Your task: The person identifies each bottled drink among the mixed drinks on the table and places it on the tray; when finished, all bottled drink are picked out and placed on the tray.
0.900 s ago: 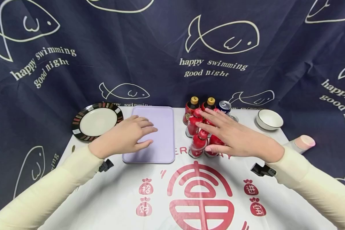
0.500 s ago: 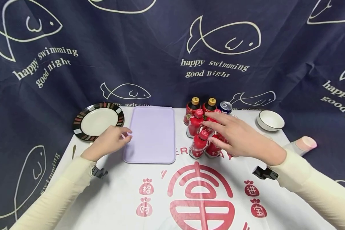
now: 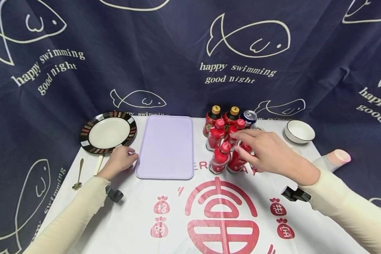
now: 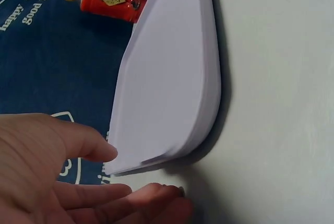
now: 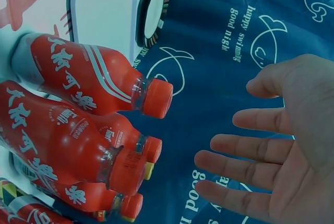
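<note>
My left hand (image 3: 120, 160) is low beside the left edge of a lilac tray (image 3: 166, 148), near the plate's front rim. In the left wrist view its thumb and loosely bent fingers (image 4: 151, 198) stand apart, with the tray's corner close past them and nothing held. My right hand (image 3: 270, 151) hovers with spread fingers at the right of several red-capped cola bottles (image 3: 220, 158). The right wrist view shows that palm empty and a gap between the fingertips and the bottle caps (image 5: 158, 98). The tray carries nothing.
Two yellow-capped bottles (image 3: 213, 118) and a blue can (image 3: 249, 117) stand behind the cola bottles. At left are a dark-rimmed plate (image 3: 109, 133), a small ornate spoon (image 3: 79, 174) and a pale handle (image 3: 98, 164). A white bowl (image 3: 300, 132) and a pink-topped cylinder (image 3: 334, 158) are at right.
My left hand has moved from over the tray leftward and down to its left edge. The right hand has drawn back to the right from above the bottles.
</note>
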A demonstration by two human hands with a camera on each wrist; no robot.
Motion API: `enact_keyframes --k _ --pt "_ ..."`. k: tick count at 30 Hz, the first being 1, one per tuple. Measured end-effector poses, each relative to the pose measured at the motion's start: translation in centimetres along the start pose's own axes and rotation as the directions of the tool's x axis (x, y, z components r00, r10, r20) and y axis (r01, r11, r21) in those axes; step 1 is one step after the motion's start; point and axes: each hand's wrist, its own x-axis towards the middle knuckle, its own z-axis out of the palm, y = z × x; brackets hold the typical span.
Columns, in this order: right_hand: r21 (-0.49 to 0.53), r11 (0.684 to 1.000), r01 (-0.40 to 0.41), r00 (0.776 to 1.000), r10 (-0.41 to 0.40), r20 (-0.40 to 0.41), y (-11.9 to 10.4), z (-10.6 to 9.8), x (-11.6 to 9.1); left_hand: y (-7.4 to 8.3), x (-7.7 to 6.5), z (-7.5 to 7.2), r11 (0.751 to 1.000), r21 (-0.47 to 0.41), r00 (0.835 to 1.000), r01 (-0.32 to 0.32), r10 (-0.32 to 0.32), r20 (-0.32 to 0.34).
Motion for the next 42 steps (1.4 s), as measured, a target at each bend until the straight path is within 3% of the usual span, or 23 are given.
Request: enact_keyframes --k 6,12,18,25,36,42 --pt "0.009 1.000 -0.006 1.000 0.006 0.001 -0.1 0.2 -0.4 0.1 0.5 0.5 0.975 -0.196 0.994 0.102 -0.095 0.046" --pt "0.024 0.998 -0.066 0.998 0.066 -0.009 0.0 0.9 -1.1 -0.2 1.5 1.0 0.937 -0.301 0.983 0.177 -0.153 0.103" --pt "0.108 0.979 -0.171 0.978 0.182 -0.098 -0.1 1.8 -2.0 -0.1 2.0 1.0 0.937 -0.291 0.978 0.192 -0.159 0.134" --pt "0.173 0.946 -0.275 0.919 0.311 -0.242 0.2 2.5 -3.1 0.0 2.1 1.1 0.954 -0.246 0.981 0.174 -0.145 0.130" --pt "0.311 0.852 -0.421 0.867 0.479 -0.139 0.7 5.3 -5.1 -0.1 2.2 1.2 0.966 -0.202 0.984 0.160 -0.140 0.108" --pt "0.387 0.774 -0.501 0.814 0.573 -0.092 0.4 6.9 -5.6 0.1 1.9 1.1 0.967 -0.211 0.987 0.141 -0.119 0.112"
